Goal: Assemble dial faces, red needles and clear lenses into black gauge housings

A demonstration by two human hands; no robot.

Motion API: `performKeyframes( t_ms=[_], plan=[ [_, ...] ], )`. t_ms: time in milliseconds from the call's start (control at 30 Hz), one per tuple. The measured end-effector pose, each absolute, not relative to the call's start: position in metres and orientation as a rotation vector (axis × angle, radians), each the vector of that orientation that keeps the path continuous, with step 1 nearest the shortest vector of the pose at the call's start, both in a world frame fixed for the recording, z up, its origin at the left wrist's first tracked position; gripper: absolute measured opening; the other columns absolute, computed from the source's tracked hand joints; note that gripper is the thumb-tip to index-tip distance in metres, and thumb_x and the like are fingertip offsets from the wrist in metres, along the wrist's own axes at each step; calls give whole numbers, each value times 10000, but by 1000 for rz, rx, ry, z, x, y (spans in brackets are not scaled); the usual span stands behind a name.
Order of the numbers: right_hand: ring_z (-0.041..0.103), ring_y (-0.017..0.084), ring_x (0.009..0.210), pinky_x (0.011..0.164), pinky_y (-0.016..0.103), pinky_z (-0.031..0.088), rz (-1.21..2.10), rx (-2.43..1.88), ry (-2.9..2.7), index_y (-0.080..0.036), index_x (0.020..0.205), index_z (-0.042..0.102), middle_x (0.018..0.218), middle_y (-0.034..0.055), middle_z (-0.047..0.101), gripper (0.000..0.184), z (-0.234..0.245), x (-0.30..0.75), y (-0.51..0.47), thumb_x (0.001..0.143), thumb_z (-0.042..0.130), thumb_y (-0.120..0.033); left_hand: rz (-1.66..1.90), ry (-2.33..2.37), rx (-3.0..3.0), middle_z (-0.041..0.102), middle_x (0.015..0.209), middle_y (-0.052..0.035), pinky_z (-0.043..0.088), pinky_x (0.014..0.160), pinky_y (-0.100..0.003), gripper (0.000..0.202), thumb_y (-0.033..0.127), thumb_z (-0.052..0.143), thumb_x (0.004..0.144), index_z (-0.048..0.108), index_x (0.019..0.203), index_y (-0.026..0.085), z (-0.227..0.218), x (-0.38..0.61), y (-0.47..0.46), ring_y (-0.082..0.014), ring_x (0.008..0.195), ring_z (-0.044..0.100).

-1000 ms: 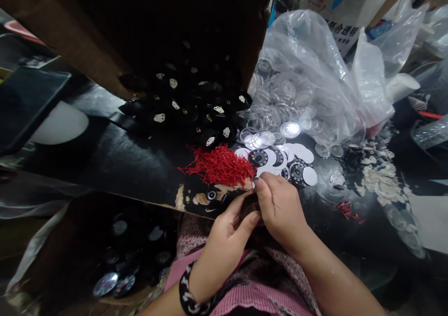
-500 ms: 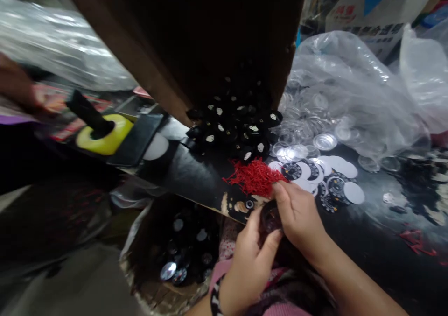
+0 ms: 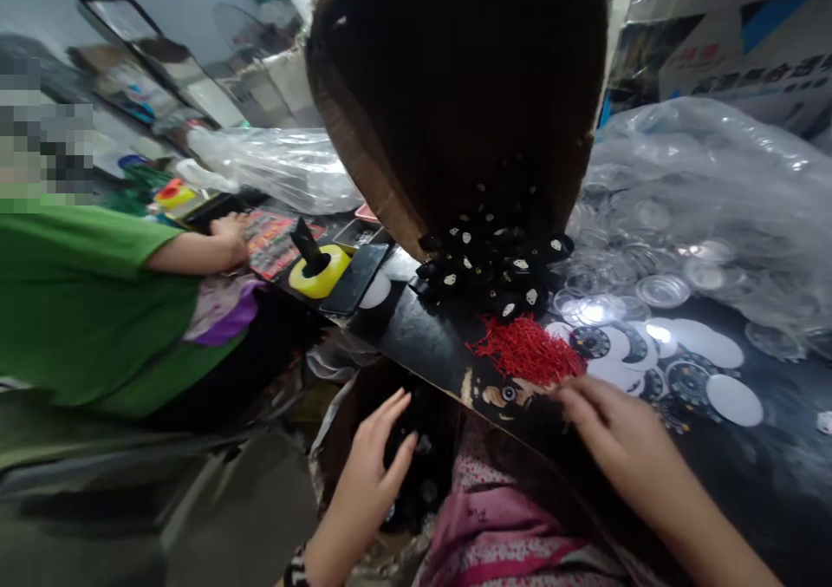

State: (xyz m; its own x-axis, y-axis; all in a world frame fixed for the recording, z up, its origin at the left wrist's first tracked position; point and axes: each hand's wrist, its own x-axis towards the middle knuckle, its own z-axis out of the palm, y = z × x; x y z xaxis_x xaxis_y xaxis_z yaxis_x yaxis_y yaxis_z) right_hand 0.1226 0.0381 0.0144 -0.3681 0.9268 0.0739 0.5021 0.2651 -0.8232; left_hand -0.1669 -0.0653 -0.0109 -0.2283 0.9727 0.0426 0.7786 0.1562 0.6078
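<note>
My left hand [image 3: 373,470] is over the bin [image 3: 325,448] beside the table, its fingers apart and nothing in them. My right hand [image 3: 614,431] is at the table edge, by the near right side of a heap of small thin red plastic pieces [image 3: 526,348]. Its thumb and fingertips are pinched together; what they hold, if anything, is too small to make out. Right of the heap lie white discs [image 3: 734,399] and black printed dial discs [image 3: 689,381]. Behind the heap, black round parts [image 3: 468,266] spill from a tipped brown container [image 3: 390,197].
Clear round covers [image 3: 663,290] and a plastic bag [image 3: 728,153] lie at the right. To the left are a phone [image 3: 356,279] and a yellow tape roll [image 3: 331,266]. A person in a green top [image 3: 84,292] sits further left.
My hands have parted. The dark round piece they held together is gone from them. My left hand has moved left over the bin and opened; the view has turned left.
</note>
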Motion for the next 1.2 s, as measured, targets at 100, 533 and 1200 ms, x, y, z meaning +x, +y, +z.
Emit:
performKeyframes(
  t_ms=[100,533,1200],
  plan=[
    [641,195,764,738,309,438,1063,-1152,-2148,-210,778,622,783,20,693,252,19,111,31,951,449,-267,846,1984,1906,645,1197,-90,490,968,-399,357,329,446,948,530,1280,227,0,-149,-8,-213,1067,630],
    [616,242,946,848,386,470,719,-1692,-2164,-186,1148,627,1051,83,657,247,15,161,32,918,555,-239,1217,1817,1992,619,1181,-84,399,1054,-458,363,260,596,870,610,1232,255,-16,-89,117,-269,1148,558],
    [592,199,769,702,318,420,480,-1703,-1922,-194,813,649,814,53,640,198,18,184,54,898,579,-358,1084,828,45,665,1226,-168,557,902,-369,418,455,469,949,604,1186,138,-4,-16,18,-259,1061,669]
  ],
)
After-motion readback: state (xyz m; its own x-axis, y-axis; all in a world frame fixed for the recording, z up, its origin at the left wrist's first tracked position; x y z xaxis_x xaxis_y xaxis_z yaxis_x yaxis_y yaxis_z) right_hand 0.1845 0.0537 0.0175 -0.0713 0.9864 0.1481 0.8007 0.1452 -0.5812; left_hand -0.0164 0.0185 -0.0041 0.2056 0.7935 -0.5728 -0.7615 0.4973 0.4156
